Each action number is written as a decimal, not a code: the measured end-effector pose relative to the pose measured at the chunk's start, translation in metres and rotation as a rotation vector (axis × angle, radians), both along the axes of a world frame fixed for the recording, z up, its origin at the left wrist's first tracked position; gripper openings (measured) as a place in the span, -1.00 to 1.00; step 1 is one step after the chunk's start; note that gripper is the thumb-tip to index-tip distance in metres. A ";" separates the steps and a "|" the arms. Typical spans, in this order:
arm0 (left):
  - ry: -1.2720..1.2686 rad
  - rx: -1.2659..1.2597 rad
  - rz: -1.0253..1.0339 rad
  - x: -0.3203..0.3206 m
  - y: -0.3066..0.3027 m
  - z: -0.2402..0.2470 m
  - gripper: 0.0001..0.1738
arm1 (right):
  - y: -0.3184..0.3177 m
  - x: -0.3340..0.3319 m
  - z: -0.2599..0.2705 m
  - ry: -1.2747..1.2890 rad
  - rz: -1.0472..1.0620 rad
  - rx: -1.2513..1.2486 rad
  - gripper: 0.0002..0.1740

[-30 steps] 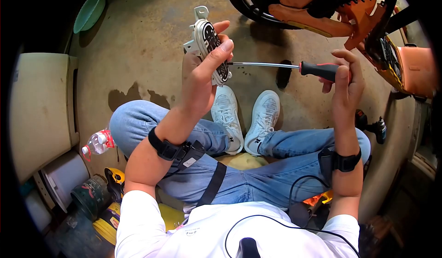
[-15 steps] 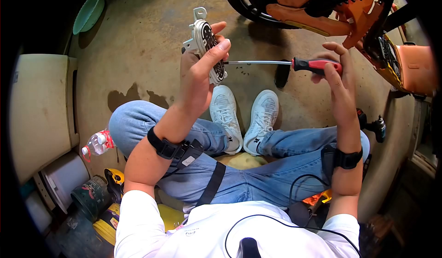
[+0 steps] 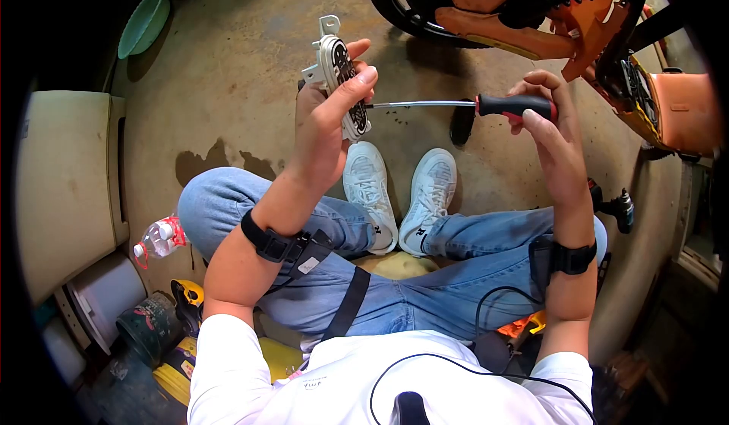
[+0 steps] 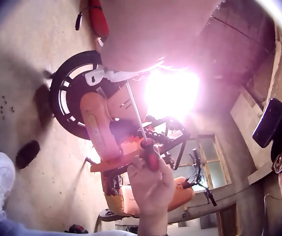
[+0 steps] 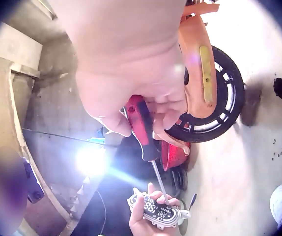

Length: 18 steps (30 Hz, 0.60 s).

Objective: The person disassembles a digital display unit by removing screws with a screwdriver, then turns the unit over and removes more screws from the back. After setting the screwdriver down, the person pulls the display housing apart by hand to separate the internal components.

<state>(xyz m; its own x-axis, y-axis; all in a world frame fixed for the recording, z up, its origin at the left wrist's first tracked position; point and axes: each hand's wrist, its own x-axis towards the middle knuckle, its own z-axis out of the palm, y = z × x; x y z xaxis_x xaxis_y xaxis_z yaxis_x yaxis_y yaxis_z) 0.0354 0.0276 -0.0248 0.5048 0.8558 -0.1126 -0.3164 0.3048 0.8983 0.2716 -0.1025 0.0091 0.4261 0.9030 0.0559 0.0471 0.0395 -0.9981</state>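
My left hand (image 3: 325, 125) grips an oval display unit (image 3: 334, 76) with a white housing and a dark face, its thumb across the face. The right hand (image 3: 558, 133) holds the red and black handle of a screwdriver (image 3: 497, 106), fingers and thumb around it. The metal shaft runs level to the left, and its tip meets the lower part of the unit's face. In the right wrist view the unit (image 5: 155, 210) shows printed segments, and the screwdriver (image 5: 143, 130) tip touches it near one end. The left wrist view shows the screwdriver (image 4: 150, 150) shaft reaching the white housing.
An orange two-wheeler (image 3: 524, 23) stands at the upper right. A green basin (image 3: 144, 23) lies upper left, a plastic bottle (image 3: 161, 237) by the left knee. A power drill (image 3: 623, 211) is beyond the right knee; a dark object (image 3: 462, 124) lies past the white shoes (image 3: 427, 197).
The right hand has shifted slightly left and its fingers have changed their hold on the handle, which has turned. The display unit has moved slightly left with the left hand.
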 end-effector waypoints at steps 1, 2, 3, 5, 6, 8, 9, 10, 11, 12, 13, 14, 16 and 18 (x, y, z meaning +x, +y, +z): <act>0.006 -0.004 -0.002 0.000 0.000 0.000 -0.45 | -0.002 0.007 -0.003 -0.102 0.019 -0.060 -0.61; 0.004 -0.003 -0.001 0.000 0.000 0.001 -0.45 | -0.004 0.014 -0.004 -0.205 0.037 -0.120 -0.59; 0.001 -0.019 -0.005 0.000 0.000 0.001 -0.44 | -0.006 0.021 -0.003 -0.206 0.038 -0.118 -0.59; -0.002 -0.035 -0.009 0.000 0.000 0.000 -0.44 | -0.009 0.030 0.001 -0.107 0.130 -0.390 -0.58; -0.001 -0.032 -0.008 -0.001 0.000 0.000 -0.44 | -0.009 0.028 0.001 -0.108 0.130 -0.389 -0.58; 0.000 -0.029 -0.007 -0.001 0.001 0.000 -0.44 | -0.006 0.015 -0.001 -0.094 0.107 -0.176 -0.58; 0.007 -0.020 0.001 -0.001 0.001 0.000 -0.44 | -0.002 0.001 0.003 -0.048 0.035 -0.091 -0.59; 0.013 -0.011 0.008 -0.001 0.001 0.000 -0.43 | -0.001 0.000 0.004 -0.048 0.034 -0.090 -0.59; 0.013 -0.011 0.008 -0.001 0.001 0.000 -0.43 | -0.001 0.000 0.005 -0.029 0.047 -0.075 -0.57; 0.009 -0.021 0.008 -0.001 0.001 0.001 -0.43 | -0.001 0.000 0.005 -0.011 0.059 -0.060 -0.55; 0.005 -0.031 0.008 -0.001 0.000 0.001 -0.43 | -0.003 0.006 0.003 -0.011 0.058 -0.059 -0.55; 0.004 -0.030 0.008 -0.001 0.000 0.001 -0.43 | -0.006 0.017 -0.001 -0.064 0.074 -0.198 -0.53; 0.003 -0.059 -0.015 -0.002 0.000 -0.001 -0.44 | -0.008 0.024 0.000 -0.117 0.088 -0.336 -0.50; 0.011 -0.052 -0.012 -0.002 0.000 0.000 -0.43 | -0.010 0.026 0.004 -0.095 0.128 -0.397 -0.51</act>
